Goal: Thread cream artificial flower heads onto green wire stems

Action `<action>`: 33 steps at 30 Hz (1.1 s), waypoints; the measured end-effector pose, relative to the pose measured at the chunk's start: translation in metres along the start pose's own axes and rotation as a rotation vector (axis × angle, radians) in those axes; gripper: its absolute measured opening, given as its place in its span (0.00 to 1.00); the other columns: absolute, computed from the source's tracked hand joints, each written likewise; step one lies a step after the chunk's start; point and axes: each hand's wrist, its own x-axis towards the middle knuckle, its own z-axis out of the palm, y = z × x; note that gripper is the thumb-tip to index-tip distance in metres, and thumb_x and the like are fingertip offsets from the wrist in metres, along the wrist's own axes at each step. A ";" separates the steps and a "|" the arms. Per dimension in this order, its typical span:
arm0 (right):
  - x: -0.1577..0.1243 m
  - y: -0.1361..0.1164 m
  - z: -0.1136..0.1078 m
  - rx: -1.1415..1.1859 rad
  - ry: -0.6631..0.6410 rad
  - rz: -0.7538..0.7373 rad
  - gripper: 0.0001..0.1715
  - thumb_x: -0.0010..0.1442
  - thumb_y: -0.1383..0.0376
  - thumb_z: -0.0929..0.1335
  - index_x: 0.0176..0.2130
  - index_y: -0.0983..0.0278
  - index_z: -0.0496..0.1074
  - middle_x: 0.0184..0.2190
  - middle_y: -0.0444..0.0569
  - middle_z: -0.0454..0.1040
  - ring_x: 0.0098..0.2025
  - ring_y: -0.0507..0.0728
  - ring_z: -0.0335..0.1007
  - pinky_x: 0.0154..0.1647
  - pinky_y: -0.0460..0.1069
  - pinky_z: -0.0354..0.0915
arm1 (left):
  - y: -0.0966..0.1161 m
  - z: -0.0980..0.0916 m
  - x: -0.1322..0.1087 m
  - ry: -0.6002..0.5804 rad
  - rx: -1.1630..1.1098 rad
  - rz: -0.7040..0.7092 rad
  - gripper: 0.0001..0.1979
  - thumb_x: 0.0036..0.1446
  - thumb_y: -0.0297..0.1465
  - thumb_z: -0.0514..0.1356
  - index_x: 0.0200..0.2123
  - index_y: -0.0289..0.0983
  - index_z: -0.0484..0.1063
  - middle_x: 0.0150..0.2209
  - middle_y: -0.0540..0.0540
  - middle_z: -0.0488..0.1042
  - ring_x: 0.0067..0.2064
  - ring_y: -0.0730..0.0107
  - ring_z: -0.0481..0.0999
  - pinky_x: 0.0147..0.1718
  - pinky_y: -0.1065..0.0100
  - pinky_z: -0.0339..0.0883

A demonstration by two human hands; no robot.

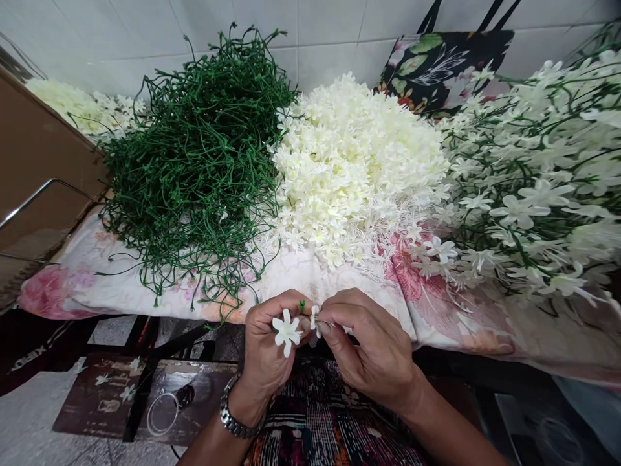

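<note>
Near the front edge of the cloth, my left hand [266,346] is closed on a green artificial stem, whose tip [301,305] shows above the fingers. A white artificial flower [286,332] with open petals sits at that hand, facing me. My right hand [371,349] pinches a small white blossom [315,318] between thumb and forefinger, close beside the stem tip. The fingers hide most of the stem. Beyond my hands lie a heap of loose green stems [194,149] on the left and a heap of loose white blossoms [354,162] in the middle.
Finished-looking white flowers on green stems [538,200] are piled at the right. A floral cloth [291,275] covers the table. A cardboard box [43,142] stands at the left, and a black floral bag [441,71] leans on the tiled wall. Several blossoms lie on a brown board [92,404] below.
</note>
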 end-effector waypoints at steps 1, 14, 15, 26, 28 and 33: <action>0.000 0.000 0.000 -0.008 0.003 -0.003 0.08 0.57 0.75 0.63 0.37 0.65 0.66 0.26 0.49 0.70 0.30 0.53 0.66 0.27 0.48 0.67 | 0.000 0.000 0.000 -0.007 0.014 0.014 0.08 0.36 0.31 0.70 0.18 0.36 0.74 0.21 0.50 0.69 0.21 0.77 0.62 0.17 0.76 0.58; -0.001 0.004 0.003 0.102 -0.030 0.043 0.10 0.56 0.76 0.64 0.39 0.65 0.66 0.29 0.48 0.70 0.32 0.53 0.67 0.31 0.48 0.68 | 0.000 -0.004 0.002 0.015 -0.003 0.025 0.04 0.36 0.29 0.69 0.19 0.36 0.77 0.19 0.51 0.69 0.20 0.77 0.63 0.17 0.76 0.59; 0.000 0.004 0.001 0.132 -0.054 0.080 0.10 0.57 0.74 0.65 0.41 0.65 0.66 0.30 0.49 0.70 0.34 0.53 0.67 0.32 0.48 0.68 | 0.000 -0.004 0.003 0.043 -0.026 0.031 0.05 0.36 0.28 0.69 0.19 0.36 0.76 0.20 0.51 0.70 0.20 0.77 0.63 0.17 0.76 0.59; 0.005 0.004 0.001 0.182 -0.125 0.177 0.09 0.58 0.73 0.65 0.40 0.65 0.68 0.31 0.46 0.71 0.33 0.49 0.69 0.33 0.44 0.67 | -0.006 -0.012 0.001 -0.003 0.020 0.083 0.07 0.38 0.27 0.69 0.20 0.34 0.73 0.20 0.53 0.68 0.21 0.79 0.62 0.19 0.78 0.59; 0.004 0.004 0.001 0.159 -0.122 0.175 0.08 0.58 0.74 0.65 0.39 0.66 0.68 0.29 0.46 0.71 0.31 0.49 0.68 0.31 0.44 0.66 | -0.009 -0.016 0.001 -0.023 0.048 0.092 0.05 0.40 0.25 0.67 0.21 0.35 0.73 0.20 0.53 0.67 0.22 0.80 0.61 0.19 0.78 0.57; 0.002 0.005 0.000 0.189 -0.202 0.230 0.08 0.56 0.70 0.68 0.39 0.66 0.68 0.31 0.46 0.71 0.33 0.49 0.68 0.33 0.44 0.66 | -0.012 -0.019 0.000 0.002 0.095 0.107 0.04 0.41 0.23 0.65 0.21 0.35 0.72 0.21 0.53 0.68 0.23 0.78 0.63 0.21 0.77 0.60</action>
